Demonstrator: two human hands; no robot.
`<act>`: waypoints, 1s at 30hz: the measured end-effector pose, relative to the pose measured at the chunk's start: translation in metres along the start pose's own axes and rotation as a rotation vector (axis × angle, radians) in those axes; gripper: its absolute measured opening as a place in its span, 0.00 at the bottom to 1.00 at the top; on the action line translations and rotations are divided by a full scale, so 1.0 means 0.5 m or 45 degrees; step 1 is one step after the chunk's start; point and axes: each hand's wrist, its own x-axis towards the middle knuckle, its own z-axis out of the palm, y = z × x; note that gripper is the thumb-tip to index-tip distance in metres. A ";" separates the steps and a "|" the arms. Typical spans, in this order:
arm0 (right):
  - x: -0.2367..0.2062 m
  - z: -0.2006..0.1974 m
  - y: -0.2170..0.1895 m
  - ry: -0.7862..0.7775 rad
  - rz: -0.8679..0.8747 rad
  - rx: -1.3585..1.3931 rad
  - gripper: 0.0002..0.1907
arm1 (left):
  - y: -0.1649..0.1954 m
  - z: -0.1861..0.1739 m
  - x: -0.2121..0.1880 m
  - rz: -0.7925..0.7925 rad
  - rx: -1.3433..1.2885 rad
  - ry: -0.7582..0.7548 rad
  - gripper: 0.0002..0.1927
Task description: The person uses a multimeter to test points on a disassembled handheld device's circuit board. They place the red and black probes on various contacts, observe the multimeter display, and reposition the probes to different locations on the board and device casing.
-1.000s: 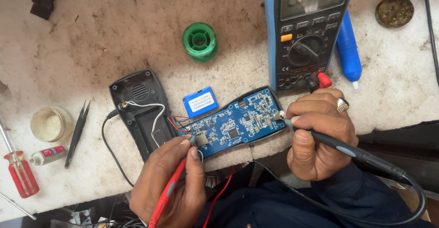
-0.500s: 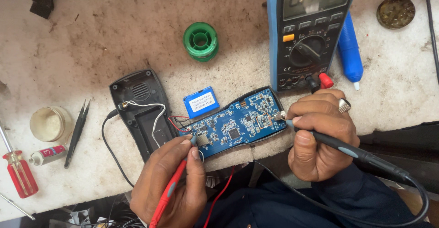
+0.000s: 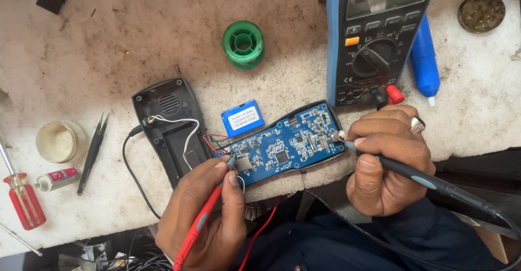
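Blue circuit board [image 3: 282,147] partly hidden by left hand [image 3: 209,216], right hand [image 3: 386,162].

The circuit board [image 3: 282,143] is blue, dotted with black chips and silver solder points. A red probe [image 3: 198,225] meets one end — a black probe [image 3: 429,183] with a grey band meets the other. The multimeter [image 3: 374,37] is black with a blue rim, an orange button and a grey screen. The solder spool [image 3: 243,44] is green; the screwdriver [image 3: 23,203] handle is red.
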 end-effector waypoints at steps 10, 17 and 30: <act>-0.003 0.001 -0.002 0.010 0.012 0.004 0.07 | 0.002 0.002 0.003 0.023 -0.007 0.004 0.09; -0.002 0.002 0.004 0.014 -0.009 0.009 0.07 | 0.003 0.006 0.004 0.049 -0.013 0.041 0.08; 0.003 -0.004 -0.004 -0.027 0.000 -0.011 0.07 | 0.007 0.007 0.002 -0.017 -0.017 0.036 0.08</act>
